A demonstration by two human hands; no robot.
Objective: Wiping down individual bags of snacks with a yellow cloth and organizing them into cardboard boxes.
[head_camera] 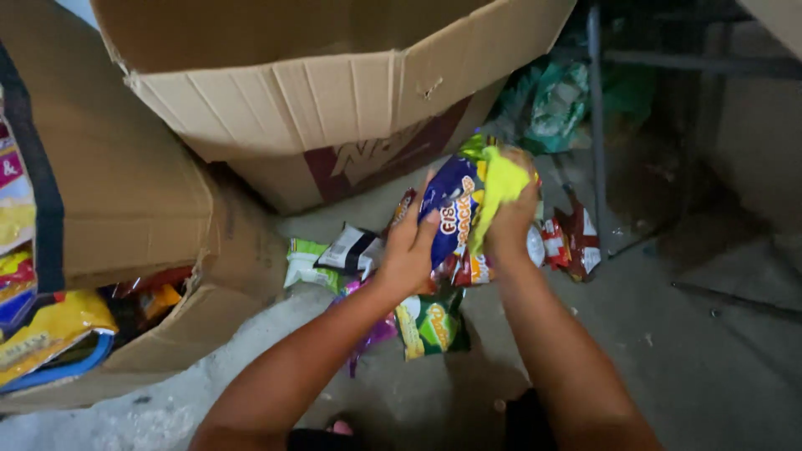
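A: Start at the left. What sits beside the big open corrugated cardboard box (334,92)?

B: Left of that box lies a flattened brown carton (125,192) with yellow and blue foil snack bags (46,338) spilling from under it. In front of the box, on the grey concrete floor (718,359), is a loose heap of small snack packets (351,255), a green one (430,324) nearest the person.

A: And the hands?

B: The left hand (409,250) presses flat against a blue and yellow foil snack bag (455,209), fingers spread along its side. The right hand (511,219) has its fingers closed round the same bundle and a bright yellow-green packet (501,185) on top. The bundle is held up just in front of the box's lower right corner.

A: Any risk?

B: I'd say slipping. Slick foil, several packets squeezed together; one could slide out and drop among the red packets (572,242) right of the box.
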